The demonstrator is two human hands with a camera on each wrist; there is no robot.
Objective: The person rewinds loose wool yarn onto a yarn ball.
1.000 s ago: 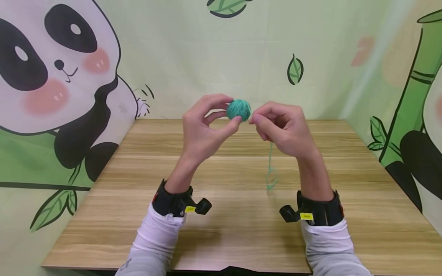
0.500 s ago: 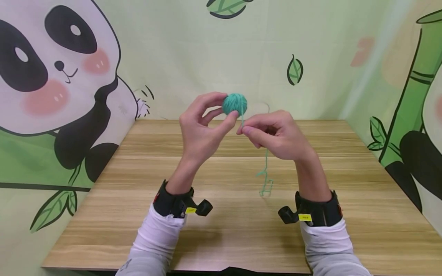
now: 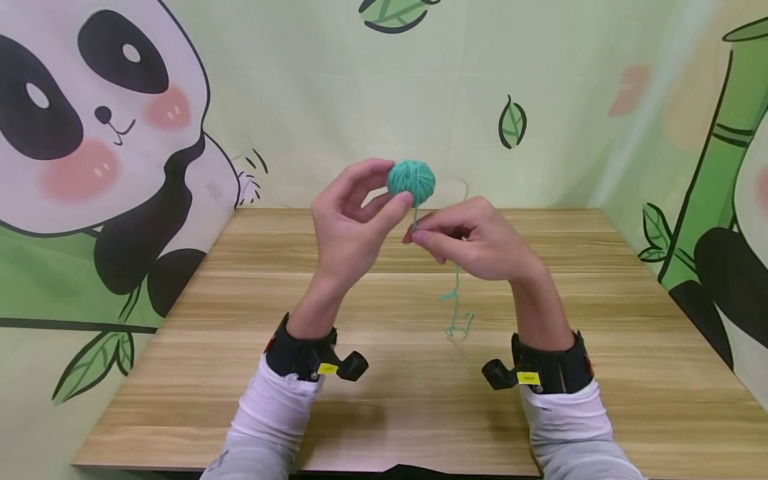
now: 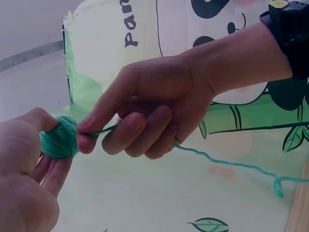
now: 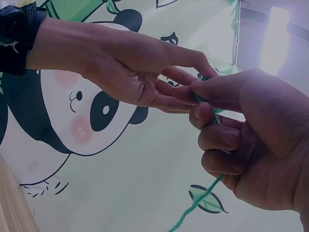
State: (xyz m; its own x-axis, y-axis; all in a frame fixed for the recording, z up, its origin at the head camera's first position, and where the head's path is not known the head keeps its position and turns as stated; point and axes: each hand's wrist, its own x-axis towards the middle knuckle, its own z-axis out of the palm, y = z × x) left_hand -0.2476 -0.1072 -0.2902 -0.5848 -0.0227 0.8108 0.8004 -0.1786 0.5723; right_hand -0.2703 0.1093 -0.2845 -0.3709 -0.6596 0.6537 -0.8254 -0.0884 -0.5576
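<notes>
A small ball of teal yarn (image 3: 414,180) is held up above the table between the thumb and fingers of my left hand (image 3: 354,227). My right hand (image 3: 486,240), just below and to the right of the ball, pinches the strand that runs down from it. In the left wrist view the strand passes through the curled fingers of the right hand (image 4: 149,106). The loose yarn tail (image 3: 456,293) hangs below that hand, with kinks and a small loop near its end. In the right wrist view the ball is mostly hidden behind the fingers.
Under both hands lies a wood-grain table (image 3: 384,387). A green backdrop (image 3: 288,100) printed with pandas, leaves and bamboo stands behind it and at both sides. Each wrist wears a black strap with a small camera (image 3: 352,366).
My right hand has moved down and left from beside the ball, drawing the strand across its front. The left hand has shifted slightly up and left, and the hanging tail has swung left.
</notes>
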